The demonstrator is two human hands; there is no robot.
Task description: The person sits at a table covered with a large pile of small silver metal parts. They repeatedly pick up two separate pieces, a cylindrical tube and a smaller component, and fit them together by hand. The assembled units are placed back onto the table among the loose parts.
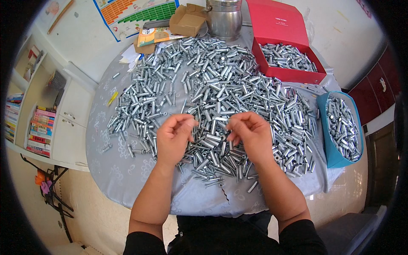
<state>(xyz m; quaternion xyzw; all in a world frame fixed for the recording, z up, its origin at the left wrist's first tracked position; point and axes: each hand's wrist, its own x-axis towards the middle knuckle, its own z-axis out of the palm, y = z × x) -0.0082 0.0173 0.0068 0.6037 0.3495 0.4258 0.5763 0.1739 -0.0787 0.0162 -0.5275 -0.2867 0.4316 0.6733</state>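
Observation:
A wide heap of silver metal sleeves and bolts (208, 85), which look like expansion bolts, covers much of the table. Above the near middle of the heap, my left hand (175, 137) is closed, thumb against curled fingers. Level with it and a short gap to the right, my right hand (254, 135) is also closed, thumb and forefinger pinched together. The fingertips face each other without touching. Anything small between them is too hard to make out against the shiny pieces.
A red box (293, 75) with its lid up and a teal fabric bin (340, 163) hold more metal pieces at the right. A metal pot (224, 21) and an open cardboard box (187, 20) stand at the back. A yellow tool (112, 98) lies left on the grey tablecloth (106, 170).

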